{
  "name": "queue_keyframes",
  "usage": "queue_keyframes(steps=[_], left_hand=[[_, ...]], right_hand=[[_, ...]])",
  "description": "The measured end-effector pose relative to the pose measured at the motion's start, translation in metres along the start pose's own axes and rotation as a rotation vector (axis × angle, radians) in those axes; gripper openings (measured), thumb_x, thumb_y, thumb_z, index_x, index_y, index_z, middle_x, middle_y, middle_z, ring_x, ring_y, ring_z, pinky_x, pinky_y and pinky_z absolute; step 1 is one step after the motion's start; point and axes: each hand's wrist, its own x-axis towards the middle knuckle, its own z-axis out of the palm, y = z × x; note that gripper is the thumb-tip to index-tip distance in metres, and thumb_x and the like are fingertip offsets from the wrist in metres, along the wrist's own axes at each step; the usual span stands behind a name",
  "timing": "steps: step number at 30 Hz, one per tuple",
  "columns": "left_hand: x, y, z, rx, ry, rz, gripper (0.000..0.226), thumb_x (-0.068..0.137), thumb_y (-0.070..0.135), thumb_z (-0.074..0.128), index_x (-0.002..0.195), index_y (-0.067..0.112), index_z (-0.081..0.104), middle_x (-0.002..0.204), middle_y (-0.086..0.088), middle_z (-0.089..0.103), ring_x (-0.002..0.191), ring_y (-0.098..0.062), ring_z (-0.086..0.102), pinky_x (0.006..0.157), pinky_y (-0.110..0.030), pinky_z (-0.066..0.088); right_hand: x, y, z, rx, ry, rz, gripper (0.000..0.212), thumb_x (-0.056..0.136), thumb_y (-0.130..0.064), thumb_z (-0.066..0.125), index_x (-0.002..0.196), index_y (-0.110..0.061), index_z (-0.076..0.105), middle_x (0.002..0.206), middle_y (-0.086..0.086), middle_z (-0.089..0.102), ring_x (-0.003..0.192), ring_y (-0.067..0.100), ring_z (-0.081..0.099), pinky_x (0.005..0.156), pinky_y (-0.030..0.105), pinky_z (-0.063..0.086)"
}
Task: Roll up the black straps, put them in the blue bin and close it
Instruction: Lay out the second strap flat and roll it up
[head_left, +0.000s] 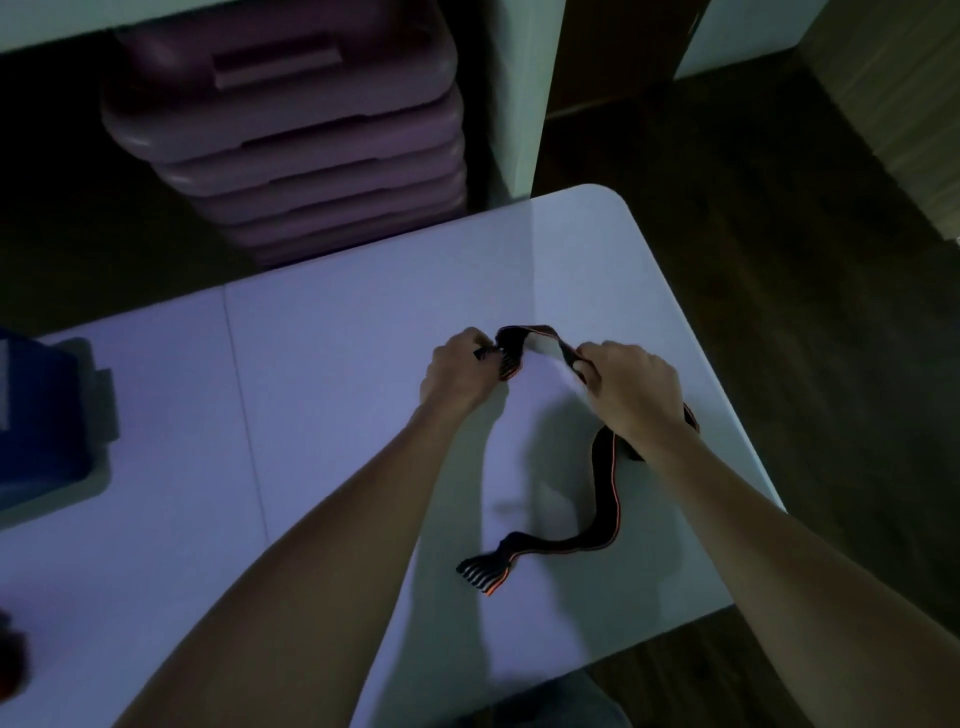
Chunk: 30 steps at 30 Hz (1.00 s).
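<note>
Black strap (605, 499) with an orange edge stripe, unrolled, far end lifted off the white table right of centre, arching between two pinching hands. Snakes down to the near side, fringed end lying flat. Blue bin (47, 421) at far left edge, partly cut off.

One black strap (605, 499) with an orange edge was in view, along with one blue bin (47, 415) on one white table (337, 389). Two hands were there, the left hand (457, 374) and the right hand (634, 387). Behind the table stood one stack of about five purple lidded cases (311, 135).
</note>
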Motion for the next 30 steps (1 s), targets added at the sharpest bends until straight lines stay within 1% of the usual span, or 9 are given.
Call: queue_keyframes(steps=[6, 9, 12, 15, 19, 22, 24, 28, 30], left_hand=[[0.001, 0.007, -0.020, -0.423, 0.254, 0.056, 0.003, 0.088, 0.030, 0.060, 0.091, 0.030, 0.061, 0.087, -0.004, 0.070, 0.081, -0.036, 0.071, 0.067, -0.046, 0.058], [-0.003, 0.018, -0.044, -0.750, 0.282, 0.002, 0.031, 0.088, 0.037, 0.067, 0.114, 0.027, 0.053, 0.094, -0.006, 0.064, 0.071, -0.032, 0.067, 0.065, -0.049, 0.057], [-0.012, 0.018, -0.074, -0.940, 0.132, -0.097, 0.042, 0.093, 0.047, 0.062, 0.123, 0.021, 0.052, 0.104, -0.004, 0.063, 0.085, -0.031, 0.067, 0.075, -0.045, 0.051], [-0.028, 0.002, -0.100, -0.878, -0.016, -0.017, 0.035, 0.086, 0.056, 0.058, 0.104, 0.027, 0.066, 0.110, 0.000, 0.069, 0.094, -0.026, 0.069, 0.082, -0.041, 0.048], [-0.056, -0.036, -0.122, -0.842, -0.081, 0.063, 0.031, 0.087, 0.049, 0.061, 0.092, 0.021, 0.072, 0.088, 0.002, 0.070, 0.085, -0.015, 0.063, 0.080, -0.033, 0.045], [-0.079, -0.077, -0.131, -0.829, -0.080, 0.060, 0.025, 0.090, 0.026, 0.069, 0.097, 0.002, 0.071, 0.089, -0.010, 0.066, 0.082, -0.020, 0.061, 0.075, -0.029, 0.045], [-0.093, -0.105, -0.136, -0.812, -0.057, 0.022, 0.015, 0.094, 0.014, 0.064, 0.095, 0.000, 0.069, 0.084, -0.013, 0.061, 0.078, -0.023, 0.055, 0.072, -0.033, 0.042], [-0.113, -0.165, -0.126, -0.620, 0.027, -0.129, 0.014, 0.095, 0.015, 0.063, 0.082, 0.011, 0.063, 0.069, -0.007, 0.059, 0.064, -0.018, 0.051, 0.059, -0.028, 0.036], [-0.121, -0.192, -0.113, -0.474, 0.025, -0.180, 0.018, 0.095, 0.020, 0.063, 0.077, 0.015, 0.058, 0.067, -0.004, 0.055, 0.059, -0.016, 0.046, 0.058, -0.029, 0.034]], right_hand=[[0.051, 0.000, -0.027, 0.393, -0.003, -0.025, 0.018, 0.100, -0.031, 0.045, 0.086, -0.023, 0.052, 0.068, -0.001, 0.057, 0.067, 0.027, 0.057, 0.055, 0.033, 0.036], [0.067, -0.023, -0.043, 0.548, 0.047, -0.144, 0.023, 0.100, -0.027, 0.050, 0.080, -0.015, 0.050, 0.063, 0.003, 0.055, 0.060, 0.026, 0.056, 0.054, 0.041, 0.039], [0.075, -0.061, -0.061, 0.683, 0.101, -0.259, 0.023, 0.099, -0.024, 0.052, 0.084, -0.008, 0.054, 0.065, 0.010, 0.058, 0.058, 0.026, 0.056, 0.053, 0.042, 0.041], [0.076, -0.107, -0.071, 0.816, 0.102, -0.275, 0.018, 0.097, -0.024, 0.054, 0.087, -0.011, 0.059, 0.070, 0.002, 0.061, 0.063, 0.017, 0.056, 0.059, 0.033, 0.042], [0.064, -0.157, -0.064, 1.072, -0.016, -0.086, 0.021, 0.095, -0.023, 0.060, 0.092, -0.003, 0.066, 0.077, 0.005, 0.064, 0.071, 0.010, 0.056, 0.066, 0.029, 0.043], [0.045, -0.187, -0.037, 1.405, -0.258, 0.147, 0.012, 0.091, -0.021, 0.064, 0.098, -0.015, 0.072, 0.098, 0.007, 0.074, 0.087, 0.018, 0.069, 0.083, 0.035, 0.053], [0.032, -0.206, -0.014, 1.588, -0.431, 0.287, 0.015, 0.093, -0.012, 0.061, 0.103, -0.015, 0.070, 0.105, 0.011, 0.072, 0.091, 0.022, 0.070, 0.083, 0.037, 0.056], [0.002, -0.232, 0.030, 1.436, -0.632, 0.456, 0.015, 0.094, -0.001, 0.053, 0.097, -0.009, 0.065, 0.085, 0.008, 0.068, 0.068, 0.015, 0.067, 0.054, 0.025, 0.054], [-0.014, -0.237, 0.051, 1.310, -0.658, 0.519, 0.012, 0.092, -0.003, 0.057, 0.092, -0.011, 0.066, 0.090, 0.010, 0.071, 0.076, 0.022, 0.069, 0.062, 0.033, 0.057]])
